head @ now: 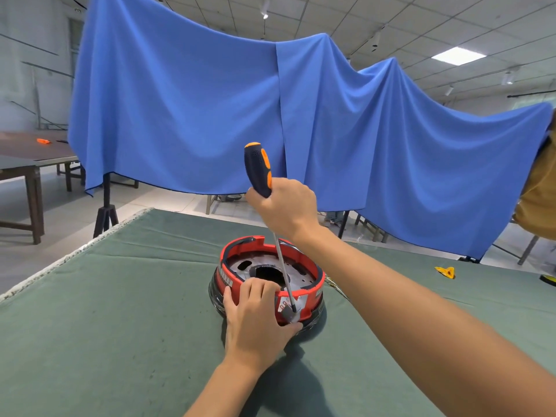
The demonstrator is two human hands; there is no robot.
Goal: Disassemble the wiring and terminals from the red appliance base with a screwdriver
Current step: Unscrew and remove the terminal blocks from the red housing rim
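Head view: round red plastic appliance base (267,278), rigid and judged light, is steadied on green-clothed worktop (120,311) by left hand (255,320) gripping its near rim; black-orange screwdriver (259,170) is gripped by right hand (285,206), tip at near-rim terminal.

Bright, even indoor light comes from a ceiling panel (458,56) and track spotlights overhead. Soft shadows fall on the green table cover (120,311) toward the viewer, beneath the arms. Wide-angle distortion bends the blue cloth (180,115) and ceiling at the edges; focus is sharp, slightly soft at the corners
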